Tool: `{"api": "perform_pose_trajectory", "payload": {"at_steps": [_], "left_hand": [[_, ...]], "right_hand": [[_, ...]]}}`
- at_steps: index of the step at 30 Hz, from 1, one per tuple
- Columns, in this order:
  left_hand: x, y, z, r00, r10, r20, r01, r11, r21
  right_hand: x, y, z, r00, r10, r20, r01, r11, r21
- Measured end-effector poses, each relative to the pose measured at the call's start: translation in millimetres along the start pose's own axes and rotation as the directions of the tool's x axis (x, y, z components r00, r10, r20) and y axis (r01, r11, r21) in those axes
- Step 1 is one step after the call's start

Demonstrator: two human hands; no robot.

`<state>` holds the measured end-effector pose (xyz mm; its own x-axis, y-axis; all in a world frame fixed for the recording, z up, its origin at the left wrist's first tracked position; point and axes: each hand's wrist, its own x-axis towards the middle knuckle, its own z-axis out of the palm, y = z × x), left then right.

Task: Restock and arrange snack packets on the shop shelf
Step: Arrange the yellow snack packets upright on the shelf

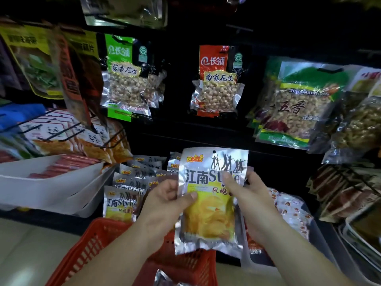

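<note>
Pinching the snack packet [210, 203] upright by its side edges between left fingers [191, 196] and right fingers [228, 179], above the red basket [97, 234], possibly risking the slick foil slipping or toppling the leaning matching packets [120, 203] just left of the fingers.

Only the person's arms and hands show (the view cuts them off partway along the forearms). The left hand [162, 201] and the right hand [250, 195] are bare. So are the left forearm [123, 244] and the right forearm [288, 244], uncovered from the wrists down to the lower edge of the view. The forearms are smooth in outline and broaden away from the wrists. The fingers are fairly stout, with rounded tips. The left thumbnail [193, 195] is cut short and rounded. Knuckles show as soft folds on the back of the left hand; finer marks are blurred.
</note>
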<state>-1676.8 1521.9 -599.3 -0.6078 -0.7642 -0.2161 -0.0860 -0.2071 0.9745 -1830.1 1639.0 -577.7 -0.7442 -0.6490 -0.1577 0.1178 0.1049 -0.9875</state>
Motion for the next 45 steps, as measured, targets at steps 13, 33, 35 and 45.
{"api": "perform_pose_trajectory", "payload": {"at_steps": [13, 33, 35, 45], "left_hand": [[-10.7, 10.8, 12.5, 0.997, 0.038, -0.074, -0.043, 0.997, -0.071], [-9.8, 5.2, 16.7, 0.950, 0.307, -0.058, -0.289, 0.934, 0.208], [-7.3, 4.2, 14.1, 0.938, 0.326, -0.119, -0.299, 0.933, 0.199], [-3.8, 16.2, -5.8, 0.960, 0.231, 0.160, -0.261, 0.943, 0.207]], "right_hand": [[-0.4, 20.7, -9.2, 0.976, 0.031, 0.215, -0.059, 0.991, 0.122], [4.0, 21.7, -13.9, 0.996, -0.086, 0.021, 0.084, 0.994, 0.064], [3.6, 22.9, -14.1, 0.994, -0.106, -0.013, 0.106, 0.993, 0.058], [2.5, 20.3, -15.9, 0.975, -0.149, 0.166, 0.142, 0.988, 0.054]]}}
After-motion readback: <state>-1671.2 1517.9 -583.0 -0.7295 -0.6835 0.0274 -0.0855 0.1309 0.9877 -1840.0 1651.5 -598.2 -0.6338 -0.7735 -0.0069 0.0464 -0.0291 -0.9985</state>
